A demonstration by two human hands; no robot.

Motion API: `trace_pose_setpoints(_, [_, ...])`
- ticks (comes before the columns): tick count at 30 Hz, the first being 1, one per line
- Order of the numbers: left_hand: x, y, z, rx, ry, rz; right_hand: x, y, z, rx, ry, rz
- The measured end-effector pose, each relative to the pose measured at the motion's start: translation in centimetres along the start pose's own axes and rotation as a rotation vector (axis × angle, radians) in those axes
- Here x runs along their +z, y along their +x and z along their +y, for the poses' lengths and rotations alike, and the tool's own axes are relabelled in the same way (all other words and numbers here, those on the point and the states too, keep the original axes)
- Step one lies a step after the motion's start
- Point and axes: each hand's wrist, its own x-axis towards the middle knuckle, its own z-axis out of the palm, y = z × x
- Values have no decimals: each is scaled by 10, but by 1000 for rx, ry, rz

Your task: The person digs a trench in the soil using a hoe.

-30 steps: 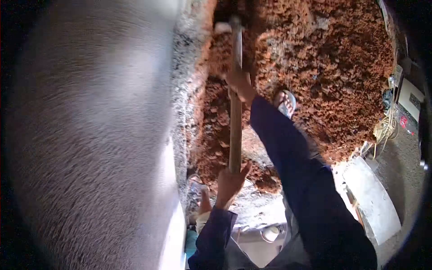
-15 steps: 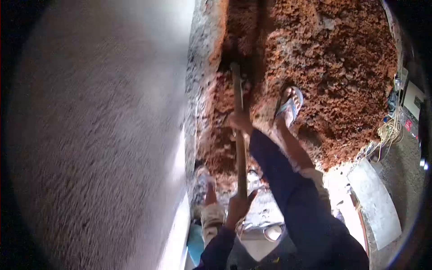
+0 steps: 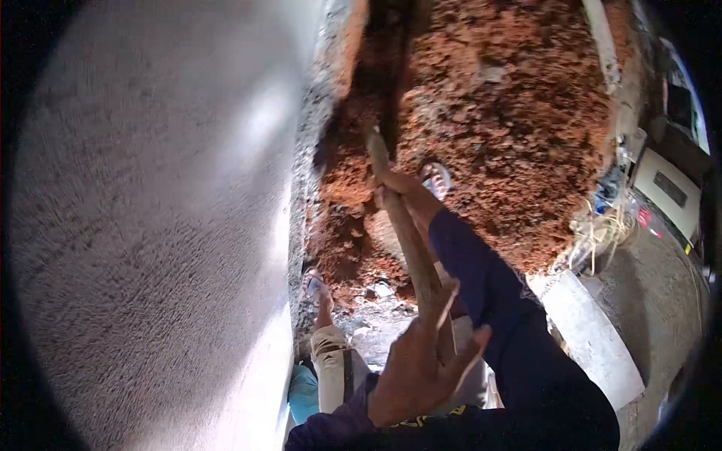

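A long wooden handle (image 3: 410, 240) slants across the middle, its far end over the dark trench in the red soil. No tool head can be made out. My right hand (image 3: 406, 192) is wrapped round the handle near its far end. Close to my body, my left hand (image 3: 417, 376) lies against the near part of the handle with its fingers stretched out and thumb apart. Loose red soil (image 3: 519, 135) lies beyond and to the right. My sandalled feet stand apart, one (image 3: 436, 180) on the soil and the other (image 3: 317, 286) beside the wall.
A rough grey wall (image 3: 150, 225) fills the left side. At right are a pale flat board (image 3: 594, 338), a tangle of cord (image 3: 602, 237) and a light-coloured case (image 3: 668, 192). A teal object (image 3: 303, 395) sits at the wall's foot.
The handle has tilted and its near end has come up towards me. My left hand has risen with it and its fingers have opened. The view has shifted to the right.
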Motion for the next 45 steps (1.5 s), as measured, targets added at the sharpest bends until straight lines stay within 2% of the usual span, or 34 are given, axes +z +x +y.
trace_pose_setpoints(4, [47, -16, 70, 112, -16, -166, -8, -126, -24, -159, 190, -5])
trace_pose_setpoints(5, [58, -21, 81, 81, -61, -352, -11, -159, -27, -209, 221, 9])
trace_pose_setpoints(7, [70, -29, 101, 91, -45, -547, -12, -223, -33, -294, 273, 41])
trace_pose_setpoints(11, [65, -54, 116, 127, 109, -620, -15, -332, -43, -478, 317, 151])
trace_pose_setpoints(13, [48, -68, 113, 138, 215, -570, -45, -350, -42, -436, 325, 82])
trace_pose_setpoints(15, [21, -82, 103, 108, 358, -485, -24, -390, -32, -646, 339, 381])
trace_pose_setpoints(16, [6, -89, 91, 72, 443, -427, -9, -399, -25, -640, 340, 384])
trace_pose_setpoints(17, [-6, -92, 76, 23, 528, -374, 3, -406, -17, -794, 341, 563])
trace_pose_setpoints(18, [-16, -87, 54, -18, 614, -318, 7, -404, -12, -951, 327, 741])
trace_pose_setpoints(20, [-25, -58, -11, -44, 765, -226, 6, -380, -3, -1051, 332, 943])
trace_pose_setpoints(22, [-15, 35, -143, 365, 945, 100, -29, -347, 12, -1128, 253, 819])
trace_pose_setpoints(23, [-11, 88, -170, 535, 861, 198, -49, -342, 11, -1088, 277, 823])
trace_pose_setpoints(24, [0, 110, -167, 472, 845, 125, -58, -345, 16, -1088, 258, 838])
trace_pose_setpoints(25, [12, 143, -162, 437, 831, 80, -69, -343, 7, -1204, 347, 934])
trace_pose_setpoints(26, [36, 184, -214, 858, 601, 290, -83, -340, 4, -1297, 453, 1032])
trace_pose_setpoints(28, [62, 210, -233, 815, 713, 215, -75, -379, 13, -1271, 447, 1060])
trace_pose_setpoints(30, [71, 192, -196, 868, 633, 240, -63, -417, 10, -1321, 343, 1071])
trace_pose_setpoints(31, [68, 186, -182, 918, 569, 278, -70, -430, 16, -1525, -61, 1116])
trace_pose_setpoints(32, [63, 172, -187, 905, 565, 186, -67, -444, 16, -1539, 18, 1028])
trace_pose_setpoints(33, [45, 130, -155, 741, 790, 160, -64, -458, 16, -1549, 98, 941])
trace_pose_setpoints(34, [28, 112, -153, 609, 694, -92, -60, -462, 21, -1459, 187, 741])
trace_pose_setpoints(35, [20, 90, -172, 578, 586, -132, -35, -450, 24, -1424, 286, 762])
trace_pose_setpoints(36, [16, 61, -196, 684, 449, 22, -10, -430, 26, -1374, 387, 759])
trace_pose_setpoints(37, [3, 26, -176, 326, 679, -112, -9, -407, 36, -1261, 367, 818])
trace_pose_setpoints(38, [-9, -2, -188, 254, 605, -107, -6, -376, 48, -1166, 411, 788])
trace_pose_setpoints(39, [-21, -27, -196, 108, 636, -199, -8, -343, 61, -1086, 444, 770])
trace_pose_setpoints(40, [-25, -48, -227, 86, 446, -189, -6, -305, 71, -994, 310, 698])
trace_pose_setpoints(41, [-26, -67, -257, -106, 528, -225, -4, -274, 81, -771, 372, 586])
trace_pose_setpoints(42, [-21, -80, -273, -117, 526, -224, 21, -240, 78, -666, 308, 800])
trace_pose_setpoints(44, [-8, -85, -308, -253, 336, 30, 37, -180, 79, -716, 210, 499])
trace_pose_setpoints(45, [2, -79, -331, -236, 131, 145, 66, -170, 51, -591, -14, 659])
